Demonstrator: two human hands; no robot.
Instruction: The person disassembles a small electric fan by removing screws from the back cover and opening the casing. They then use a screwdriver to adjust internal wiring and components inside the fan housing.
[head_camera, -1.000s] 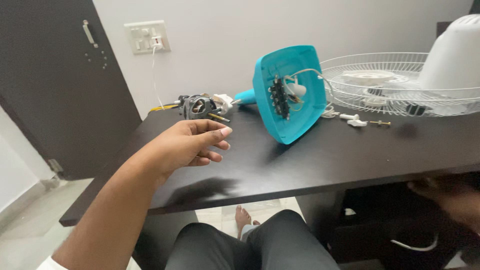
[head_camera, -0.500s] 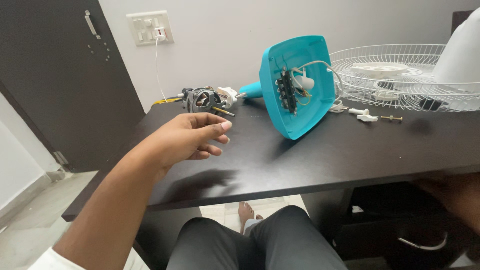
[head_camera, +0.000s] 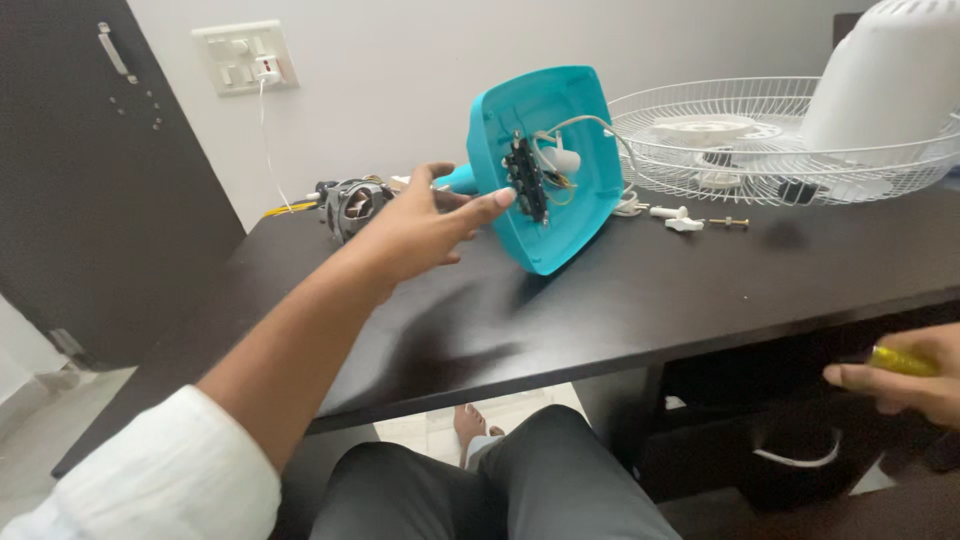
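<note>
— Fingers (head_camera: 478, 205) of the left hand (head_camera: 425, 225) are spread and loose, grasping nothing; do you see how they reach to the turquoise fan base (head_camera: 550, 165)?

— Yes, the fingertips are at its open underside, just beside the black switch block (head_camera: 524, 180). I cannot tell if they touch it. The base lies tilted on its edge on the dark table (head_camera: 650, 300), so the inside with its white wires faces the person. I think this is why it is turned so.

— And the other hand?

— The right hand (head_camera: 905, 380) is low, below the table edge, closed around a yellow handle (head_camera: 900, 360), maybe a screwdriver; the tip is not visible.

— What is around the base?

— Behind the left hand lies the fan motor (head_camera: 350, 205) with coloured wires. To the right are small white parts and a screw (head_camera: 728, 222), kept together near the white wire grille (head_camera: 760, 140). A white housing (head_camera: 890, 75) stands on the grille. On the wall is a switch plate (head_camera: 245, 57).
</note>
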